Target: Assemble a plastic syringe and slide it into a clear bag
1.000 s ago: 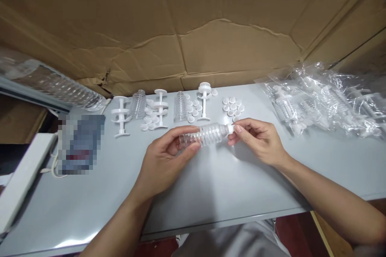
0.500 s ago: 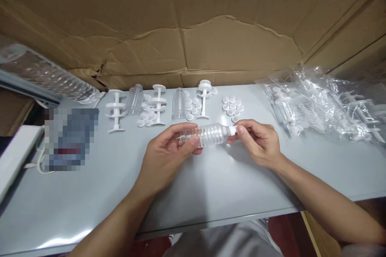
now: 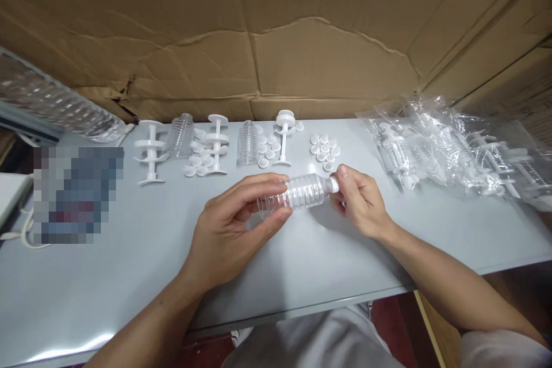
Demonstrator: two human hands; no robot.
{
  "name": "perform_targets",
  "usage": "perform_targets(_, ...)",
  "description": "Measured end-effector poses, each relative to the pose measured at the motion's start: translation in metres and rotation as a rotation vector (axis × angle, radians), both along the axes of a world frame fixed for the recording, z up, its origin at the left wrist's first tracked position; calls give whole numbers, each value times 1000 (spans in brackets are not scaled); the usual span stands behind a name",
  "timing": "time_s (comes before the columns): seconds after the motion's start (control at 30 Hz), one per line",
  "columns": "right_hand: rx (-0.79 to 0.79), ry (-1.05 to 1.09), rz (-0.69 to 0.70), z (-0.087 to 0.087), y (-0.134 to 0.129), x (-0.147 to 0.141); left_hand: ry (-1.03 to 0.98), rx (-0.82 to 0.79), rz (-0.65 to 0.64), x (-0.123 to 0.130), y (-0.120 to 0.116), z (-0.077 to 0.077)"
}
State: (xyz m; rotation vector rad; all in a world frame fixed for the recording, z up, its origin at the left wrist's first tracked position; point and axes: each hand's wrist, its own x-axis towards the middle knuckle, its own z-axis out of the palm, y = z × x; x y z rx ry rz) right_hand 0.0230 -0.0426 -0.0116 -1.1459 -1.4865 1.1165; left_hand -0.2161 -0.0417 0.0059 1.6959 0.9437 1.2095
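Head view: left hand (image 3: 233,224) wrapped around base of small clear ribbed bottle (image 3: 297,195), held sideways just above grey tabletop (image 3: 129,276). Right hand (image 3: 360,204) pinches white cap (image 3: 333,184) at neck. Best practice, by judgement: steady body, keep cap square to neck. Far side: loose white caps (image 3: 323,149), white plungers (image 3: 150,152), spare bottles (image 3: 248,144); bagged sets (image 3: 452,149) right. Nothing blocks hands.
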Motion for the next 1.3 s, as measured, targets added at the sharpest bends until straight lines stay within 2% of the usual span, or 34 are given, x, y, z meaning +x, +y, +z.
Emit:
perform_targets(0.17, 319, -205, -5, -8, 2, 4, -57, -516, 58, 1, 5, 4)
perform_targets(0.33, 387, -217, -13, -24, 7, 5, -168, -733, 64, 4, 10, 0)
perform_targets(0.43, 365, -211, -31, -29, 7, 4, -131, -726, 90, 7, 7, 1)
perform_targets(0.5, 308, -209, -38, -27, 6, 2, -56, -563, 104, 6, 4, 2)
perform_targets(0.6, 185, -197, -2, -17, 3, 1, 26, -198, 47, 1, 2, 2)
perform_targets(0.67, 92, -189, 50, -10, 1, 0, 72, -77, -22, -3, 3, 3)
perform_targets(0.7, 77, -196, 67, -8, 1, -1, 89, -86, -41, -4, 4, 4)
perform_targets(0.77, 135, -233, 71, -8, 0, -1, 101, -213, -33, -5, 6, 7)
perform_targets(0.87, 349, -300, 40, -15, 0, 0, 98, -478, 4, -3, 7, 12)
perform_targets(1.03, 599, -354, 119, -22, 8, 10, 99, -748, -117, -1, 11, 10)
perform_targets(1.23, 705, -368, 247, -17, 16, 19, 83, -1080, -288, -4, 23, 0)
perform_targets(1.3, 685, -355, 232, -16, 15, 18, 89, -1018, -282, -6, 22, 0)
